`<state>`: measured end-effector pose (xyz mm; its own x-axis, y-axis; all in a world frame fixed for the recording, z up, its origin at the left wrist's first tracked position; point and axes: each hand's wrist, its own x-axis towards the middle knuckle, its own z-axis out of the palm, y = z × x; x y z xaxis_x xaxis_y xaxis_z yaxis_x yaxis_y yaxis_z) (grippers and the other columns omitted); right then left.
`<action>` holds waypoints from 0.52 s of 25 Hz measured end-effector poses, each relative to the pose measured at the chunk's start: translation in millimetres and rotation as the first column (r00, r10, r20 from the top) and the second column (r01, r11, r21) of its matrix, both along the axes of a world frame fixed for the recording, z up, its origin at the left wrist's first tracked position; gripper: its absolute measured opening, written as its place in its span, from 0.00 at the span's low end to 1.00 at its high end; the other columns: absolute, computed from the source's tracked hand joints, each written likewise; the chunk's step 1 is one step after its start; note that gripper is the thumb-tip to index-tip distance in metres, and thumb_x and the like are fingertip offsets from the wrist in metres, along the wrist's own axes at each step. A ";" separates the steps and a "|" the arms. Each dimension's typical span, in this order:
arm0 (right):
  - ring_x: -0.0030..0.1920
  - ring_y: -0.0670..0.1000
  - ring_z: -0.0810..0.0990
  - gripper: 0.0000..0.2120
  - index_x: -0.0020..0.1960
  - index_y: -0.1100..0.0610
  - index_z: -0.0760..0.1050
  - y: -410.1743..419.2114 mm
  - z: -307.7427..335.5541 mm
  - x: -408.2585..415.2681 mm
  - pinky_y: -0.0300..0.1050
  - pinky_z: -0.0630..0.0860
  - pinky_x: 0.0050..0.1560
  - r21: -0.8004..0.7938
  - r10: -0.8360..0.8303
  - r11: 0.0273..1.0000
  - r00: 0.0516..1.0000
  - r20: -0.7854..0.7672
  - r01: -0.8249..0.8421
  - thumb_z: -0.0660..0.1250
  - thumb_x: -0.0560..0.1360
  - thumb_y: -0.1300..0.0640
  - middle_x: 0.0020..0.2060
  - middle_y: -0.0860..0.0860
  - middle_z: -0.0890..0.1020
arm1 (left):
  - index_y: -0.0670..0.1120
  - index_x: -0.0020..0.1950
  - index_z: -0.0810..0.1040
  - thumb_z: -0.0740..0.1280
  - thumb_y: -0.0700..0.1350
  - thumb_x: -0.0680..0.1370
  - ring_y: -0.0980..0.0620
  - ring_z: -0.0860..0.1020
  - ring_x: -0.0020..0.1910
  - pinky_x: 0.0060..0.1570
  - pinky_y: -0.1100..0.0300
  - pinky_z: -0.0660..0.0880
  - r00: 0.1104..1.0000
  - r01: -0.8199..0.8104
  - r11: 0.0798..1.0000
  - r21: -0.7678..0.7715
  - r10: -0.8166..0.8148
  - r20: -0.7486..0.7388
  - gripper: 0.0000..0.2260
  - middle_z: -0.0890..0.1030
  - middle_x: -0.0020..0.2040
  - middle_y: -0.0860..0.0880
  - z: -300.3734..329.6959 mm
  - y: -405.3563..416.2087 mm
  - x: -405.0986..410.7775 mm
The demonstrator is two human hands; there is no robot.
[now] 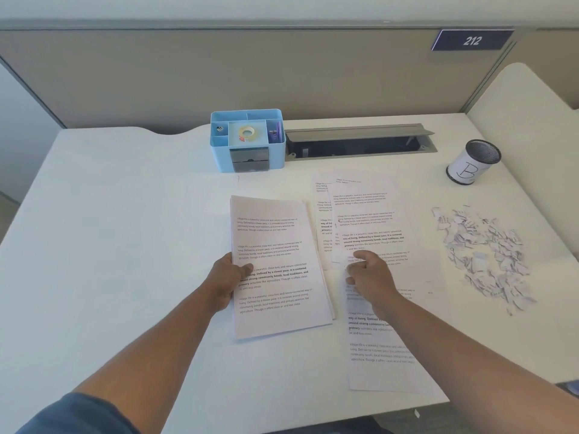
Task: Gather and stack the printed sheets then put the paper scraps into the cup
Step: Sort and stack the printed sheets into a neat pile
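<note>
Left hand (227, 278) grips the left edge of the stack of printed sheets (275, 267) — thumb on top over the text, fingers tucked under the edge; stack lies flat on the counter (119, 220), long side running away from the person. Right hand (368, 274) is just right of the stack, fingers curled down onto the loose sheets (369, 220); looks like it is pinching the near edge of one, but the exact grasp is hard to tell. Those loose sheets overlap each other, fanned out from beyond the right hand to below the right forearm, none squared up with the stack. Right of the right hand, well apart from the sheets — a spread pile of paper scraps (482, 255) on the counter. Beyond the scraps, far right, the mesh cup (474, 162) stands upright, white label with a handwritten "B". Beyond the left hand, at the back of the counter, a blue desk organiser (247, 140) with a tape roll (246, 133) in its middle compartment; open grey cable tray (360, 142) right beside it.
</note>
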<state>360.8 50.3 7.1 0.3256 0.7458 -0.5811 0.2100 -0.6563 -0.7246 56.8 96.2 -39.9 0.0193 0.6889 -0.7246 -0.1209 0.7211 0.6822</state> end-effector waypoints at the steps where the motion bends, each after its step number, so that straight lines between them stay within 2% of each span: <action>1: 0.46 0.52 0.85 0.21 0.71 0.52 0.72 0.5 1.2 9.6 0.45 0.76 0.40 0.015 -0.046 0.999 0.999 0.011 0.046 0.62 0.78 0.61 0.48 0.49 0.81 | 0.45 0.64 0.78 0.67 0.31 0.81 0.39 0.85 0.54 0.51 0.42 0.82 1.000 0.012 1.000 -0.001 -0.012 -0.002 0.15 0.86 0.57 0.42 0.8 0.2 -1.1; 5: 0.48 0.52 0.84 0.18 0.68 0.52 0.74 1.0 3.1 42.0 0.46 0.75 0.41 0.059 -0.150 0.987 0.988 0.038 0.148 0.62 0.79 0.60 0.48 0.49 0.81 | 0.44 0.68 0.78 0.65 0.32 0.82 0.37 0.84 0.57 0.55 0.39 0.80 0.994 0.080 0.997 0.017 -0.081 0.068 0.16 0.85 0.61 0.41 6.7 1.1 -6.7; 9: 0.45 0.52 0.81 0.18 0.68 0.54 0.75 1.6 1.9 64.0 0.48 0.76 0.44 0.090 -0.199 0.977 0.976 0.084 0.192 0.62 0.79 0.60 0.48 0.50 0.82 | 0.44 0.69 0.76 0.64 0.33 0.83 0.36 0.82 0.61 0.58 0.38 0.80 0.973 0.147 0.988 0.050 -0.154 0.173 0.16 0.83 0.63 0.40 24.5 4.1 1.1; 13: 0.48 0.49 0.78 0.19 0.69 0.55 0.74 13.8 1.2 91.5 0.46 0.74 0.49 0.096 -0.187 0.979 0.978 0.098 0.177 0.65 0.79 0.61 0.50 0.46 0.79 | 0.44 0.70 0.76 0.64 0.34 0.83 0.36 0.82 0.62 0.57 0.38 0.80 0.975 0.107 0.993 0.051 -0.115 0.189 0.16 0.83 0.63 0.41 27.1 9.1 18.9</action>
